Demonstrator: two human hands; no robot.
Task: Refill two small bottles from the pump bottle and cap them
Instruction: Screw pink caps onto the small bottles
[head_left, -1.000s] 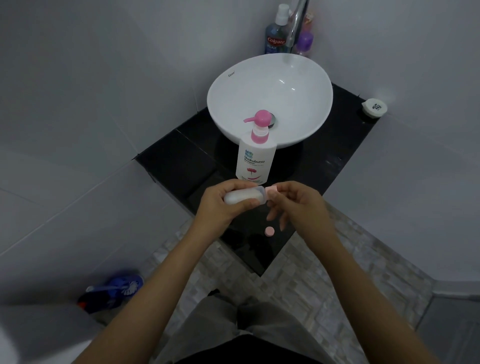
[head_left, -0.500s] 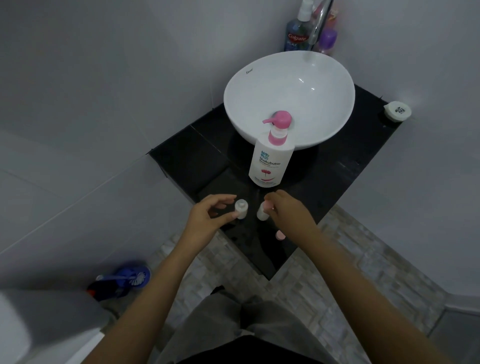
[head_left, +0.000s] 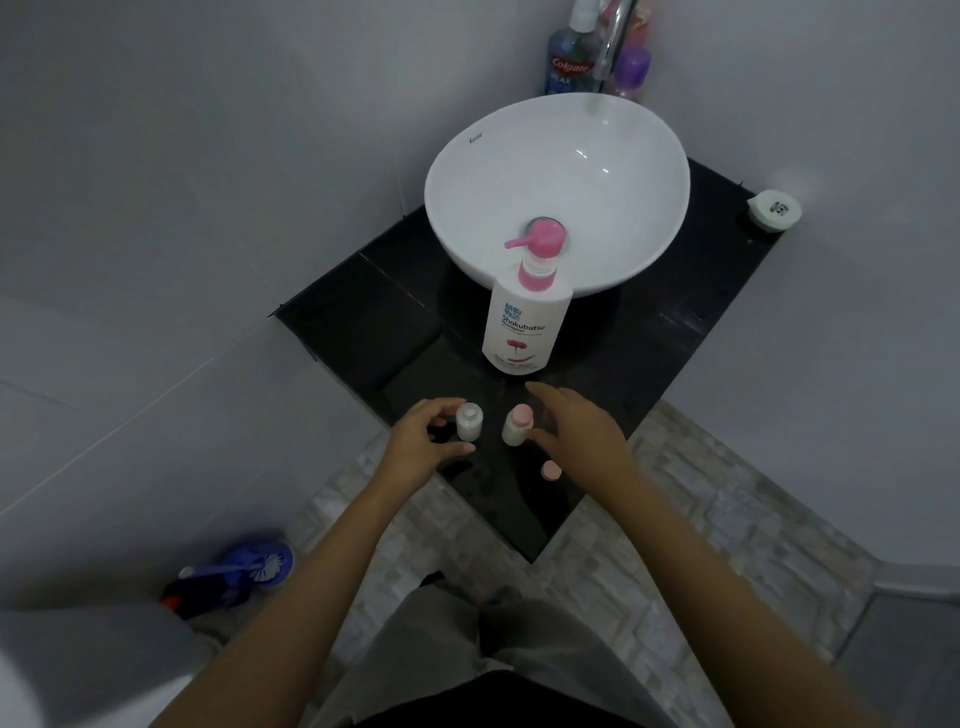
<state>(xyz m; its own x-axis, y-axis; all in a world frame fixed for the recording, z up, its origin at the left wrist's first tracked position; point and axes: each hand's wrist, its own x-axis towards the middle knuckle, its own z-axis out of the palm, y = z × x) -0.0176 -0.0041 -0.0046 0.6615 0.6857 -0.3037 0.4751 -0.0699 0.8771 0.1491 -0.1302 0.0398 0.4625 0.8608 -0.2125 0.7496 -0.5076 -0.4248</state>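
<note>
two small bottles – one capped, one loose cap

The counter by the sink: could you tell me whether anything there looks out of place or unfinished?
One thing: a loose pink cap lies on the black counter near the right hand, while the left small bottle stands uncapped. The right small bottle wears its pink cap. No spill is visible.

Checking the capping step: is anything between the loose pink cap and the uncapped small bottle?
Nothing visible. The loose pink cap lies on the counter by the right hand; the uncapped bottle stands left of the capped bottle.
</note>
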